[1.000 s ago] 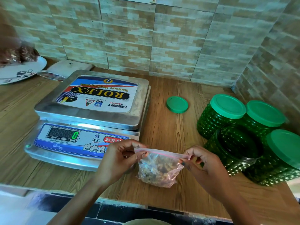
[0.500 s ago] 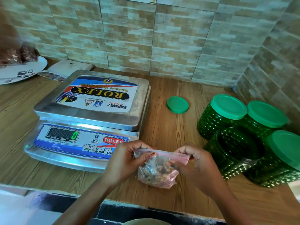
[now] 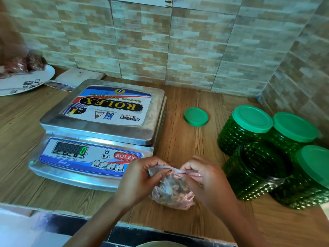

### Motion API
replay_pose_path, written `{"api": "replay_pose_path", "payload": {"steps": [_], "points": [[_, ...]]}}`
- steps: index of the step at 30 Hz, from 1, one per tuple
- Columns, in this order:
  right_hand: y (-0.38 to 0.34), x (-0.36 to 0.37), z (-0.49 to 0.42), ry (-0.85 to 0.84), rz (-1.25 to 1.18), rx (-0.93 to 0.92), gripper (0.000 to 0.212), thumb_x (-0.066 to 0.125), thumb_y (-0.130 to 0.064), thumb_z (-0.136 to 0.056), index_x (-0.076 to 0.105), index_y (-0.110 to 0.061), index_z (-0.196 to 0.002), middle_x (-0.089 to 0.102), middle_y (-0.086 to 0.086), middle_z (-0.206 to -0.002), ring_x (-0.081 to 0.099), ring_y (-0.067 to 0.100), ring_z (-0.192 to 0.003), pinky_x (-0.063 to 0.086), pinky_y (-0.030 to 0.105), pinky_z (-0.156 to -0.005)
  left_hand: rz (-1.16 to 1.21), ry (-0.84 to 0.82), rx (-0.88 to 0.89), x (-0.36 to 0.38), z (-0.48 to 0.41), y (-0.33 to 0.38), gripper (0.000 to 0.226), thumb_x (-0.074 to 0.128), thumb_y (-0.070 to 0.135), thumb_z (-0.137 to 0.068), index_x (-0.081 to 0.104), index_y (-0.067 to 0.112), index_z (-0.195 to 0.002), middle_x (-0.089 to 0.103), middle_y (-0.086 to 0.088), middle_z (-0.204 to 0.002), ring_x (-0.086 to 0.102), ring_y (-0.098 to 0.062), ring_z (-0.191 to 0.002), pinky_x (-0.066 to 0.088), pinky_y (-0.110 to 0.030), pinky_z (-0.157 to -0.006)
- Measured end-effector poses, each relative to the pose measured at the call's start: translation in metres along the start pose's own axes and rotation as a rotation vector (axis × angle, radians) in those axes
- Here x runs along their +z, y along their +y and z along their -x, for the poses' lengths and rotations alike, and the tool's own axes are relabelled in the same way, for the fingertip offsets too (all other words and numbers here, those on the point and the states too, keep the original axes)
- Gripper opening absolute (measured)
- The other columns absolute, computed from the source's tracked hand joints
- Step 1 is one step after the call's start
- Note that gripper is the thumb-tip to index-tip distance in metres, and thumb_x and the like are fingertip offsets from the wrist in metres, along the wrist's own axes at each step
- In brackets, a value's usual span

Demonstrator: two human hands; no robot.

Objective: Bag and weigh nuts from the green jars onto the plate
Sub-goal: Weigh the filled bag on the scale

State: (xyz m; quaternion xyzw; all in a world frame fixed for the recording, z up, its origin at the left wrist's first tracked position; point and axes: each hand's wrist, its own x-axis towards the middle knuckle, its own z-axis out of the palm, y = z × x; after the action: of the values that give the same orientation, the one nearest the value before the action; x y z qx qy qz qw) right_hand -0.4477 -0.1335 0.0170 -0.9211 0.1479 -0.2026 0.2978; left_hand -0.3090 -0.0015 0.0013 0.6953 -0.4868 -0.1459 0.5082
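A small clear zip bag of nuts [image 3: 170,195] rests on the wooden counter near the front edge. My left hand [image 3: 140,179] pinches the left end of its pink zip strip. My right hand [image 3: 204,177] pinches the strip from the right, fingers close to the left hand's. An open green jar [image 3: 252,172] stands just right of my right hand, its lid [image 3: 195,116] lying apart on the counter. Three lidded green jars [image 3: 249,125] stand around it. The metal weighing scale [image 3: 99,129] reads 0, its pan bare. A white plate [image 3: 26,81] with filled bags sits far left.
A tiled wall runs along the back and right side. A flat white object [image 3: 80,75] lies behind the scale, by the plate. The counter's front edge [image 3: 106,220] is just below my wrists.
Both hands have drawn together along the bag's zip strip; the right hand slid left toward the left hand. The bag's top is now bunched narrower. The scale and jars stayed put.
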Motion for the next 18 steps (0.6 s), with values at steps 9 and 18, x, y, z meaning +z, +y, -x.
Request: {"api": "replay_pose_path", "payload": {"steps": [9,18], "points": [[0.005,-0.007,0.006,0.046,-0.034,0.057,0.01,0.055,-0.041,-0.078,0.06,-0.034,-0.072,0.058,-0.015,-0.076,0.056,0.006,-0.076,0.045,0.027,-0.065,-0.053,0.07,-0.06,-0.009,0.0,0.001,0.006,0.072,0.033,-0.077,0.068,0.036,-0.072,0.066,0.022,-0.065,0.057,0.005,-0.052,0.041,-0.012,-0.047],[0.015,-0.017,0.021,0.137,-0.091,0.116,0.018,0.053,-0.048,-0.075,0.06,-0.033,-0.068,0.059,-0.012,-0.077,0.057,0.005,-0.073,0.037,0.011,-0.06,-0.061,0.13,-0.144,-0.018,0.005,-0.005,0.017,0.073,0.011,-0.075,0.073,0.027,-0.074,0.07,0.02,-0.072,0.066,0.002,-0.071,0.048,-0.013,-0.064]]}}
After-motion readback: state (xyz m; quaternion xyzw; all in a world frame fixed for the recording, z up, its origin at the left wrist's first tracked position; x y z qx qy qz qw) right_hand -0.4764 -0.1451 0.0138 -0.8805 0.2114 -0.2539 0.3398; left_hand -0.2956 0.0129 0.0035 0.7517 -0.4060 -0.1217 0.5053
